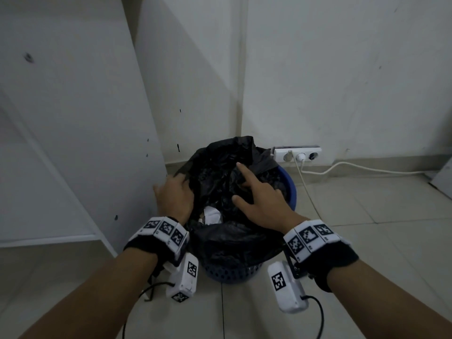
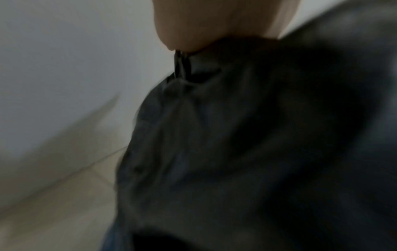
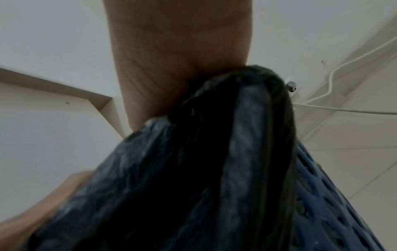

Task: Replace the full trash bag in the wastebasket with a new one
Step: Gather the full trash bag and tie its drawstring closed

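gather the black trash bag (image 1: 227, 165) rim at frame centre, clear of the blue wastebasket (image 1: 292, 192). left hand (image 1: 175, 194) clamped on the rim; right hand (image 1: 259, 199) spread flat atop, gripping nothing yet.

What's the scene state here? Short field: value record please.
bag: black trash bag, still in the basket, top gathered up and crumpled
basket: blue perforated wastebasket, on the tiled floor in a wall corner
contents: white paper scrap visible in the bag mouth
left hand: left hand grips the bag's left edge
right hand: right hand rests on the bag top, index finger and thumb extended, other fingers hidden
behind: white power strip with a plugged cable, by the wall
new bag: not visible
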A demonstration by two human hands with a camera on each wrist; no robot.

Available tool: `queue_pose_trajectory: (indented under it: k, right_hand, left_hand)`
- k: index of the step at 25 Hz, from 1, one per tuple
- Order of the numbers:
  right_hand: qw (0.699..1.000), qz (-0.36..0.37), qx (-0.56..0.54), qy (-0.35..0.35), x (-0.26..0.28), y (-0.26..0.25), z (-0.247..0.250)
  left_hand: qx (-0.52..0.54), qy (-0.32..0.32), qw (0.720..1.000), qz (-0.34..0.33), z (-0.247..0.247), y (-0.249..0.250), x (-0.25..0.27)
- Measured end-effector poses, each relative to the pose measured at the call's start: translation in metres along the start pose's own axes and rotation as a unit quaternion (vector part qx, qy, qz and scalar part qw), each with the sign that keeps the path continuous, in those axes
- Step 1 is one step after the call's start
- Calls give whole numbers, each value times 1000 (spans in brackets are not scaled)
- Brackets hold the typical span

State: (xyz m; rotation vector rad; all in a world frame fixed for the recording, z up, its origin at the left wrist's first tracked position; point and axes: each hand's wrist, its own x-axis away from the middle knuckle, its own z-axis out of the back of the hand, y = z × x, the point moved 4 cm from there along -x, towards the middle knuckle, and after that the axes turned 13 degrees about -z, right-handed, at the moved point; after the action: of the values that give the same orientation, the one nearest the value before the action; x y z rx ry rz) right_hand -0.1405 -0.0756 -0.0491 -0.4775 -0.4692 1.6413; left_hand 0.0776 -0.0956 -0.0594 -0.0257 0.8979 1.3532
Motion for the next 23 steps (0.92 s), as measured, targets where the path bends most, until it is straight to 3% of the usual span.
queue_pose_trajectory:
  k: [2, 3, 5, 7, 10, 12, 13, 15, 16, 17, 19, 21, 23]
  right_hand:
    - [998, 15, 69, -3, 1, -3, -4]
    - [994, 16, 112, -7, 1, -2, -7]
    - [983, 14, 179, -27, 0, 0, -11]
    - [980, 11, 194, -38, 1, -1, -13]
    - [979, 18, 200, -20, 4, -3, -13]
    - [979, 23, 202, -17, 7, -3, -12]
    - [981, 24, 194, -19, 7, -3, -12]
    - [987, 35, 159, -13, 7, -3, -11]
    - [990, 47, 135, -5, 7, -4, -10]
    - [993, 56, 107, 2, 7, -4, -10]
    - [997, 61, 41, 14, 8, -3, -9]
    - [998, 55, -24, 27, 8, -2, -9]
    - [994, 38, -85, 63, 7, -2, -9]
  left_hand:
    - [-55, -170, 978, -110, -10, 27, 6]
    - [-69, -254, 956, -129, -15, 37, 11]
    - [-47, -305, 943, -125, -14, 50, 16]
    - [-1, -235, 966, -105, -6, 51, 20]
    - [-33, -16, 996, -86, 7, 46, 24]
    - [-40, 6, 999, 25, 5, 34, 25]
    - [0, -1, 993, 119, 2, 24, 24]
    - [116, -18, 946, 303, -4, 6, 23]
    - [159, -31, 922, 352, -6, 0, 22]
    - [167, -35, 920, 353, -6, -3, 20]
    - [115, -23, 952, 282, 1, 0, 16]
    - [38, 5, 986, 161, 11, 12, 6]
    - [16, 3, 1000, 27, 11, 32, -2]
